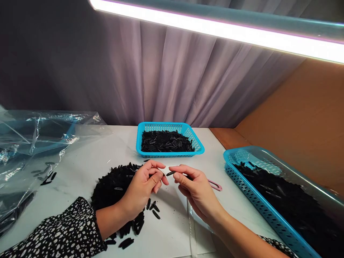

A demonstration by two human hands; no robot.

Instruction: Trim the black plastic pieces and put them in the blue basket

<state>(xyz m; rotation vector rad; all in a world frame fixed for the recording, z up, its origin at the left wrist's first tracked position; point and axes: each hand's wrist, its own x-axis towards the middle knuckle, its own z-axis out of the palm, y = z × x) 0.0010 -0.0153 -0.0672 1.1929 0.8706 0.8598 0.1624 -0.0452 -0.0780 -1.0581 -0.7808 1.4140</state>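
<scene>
My left hand (147,182) is closed in a pinch, with the dark end of a small elongated black piece (151,175) showing between its fingers. Facing it, my right hand (192,184) grips a slim tool; its dark pointed tip (170,173) points at the left fingertips, and a pink looped end (215,185) sticks out behind the hand. The tool's middle is hidden by the fingers. Between the tip and the left fingertips there is little or no gap. Under and beside the left forearm lies a heap of small elongated black pieces (110,188), partly covered by that arm.
A blue basket (199,147) holding more black pieces stands at the back. Another blue basket (249,202), under clear plastic, lies to the right. Clear plastic sheeting (34,143) covers the left. Several loose pieces (156,214) lie near the heap. A bright tube lamp (215,30) hangs overhead.
</scene>
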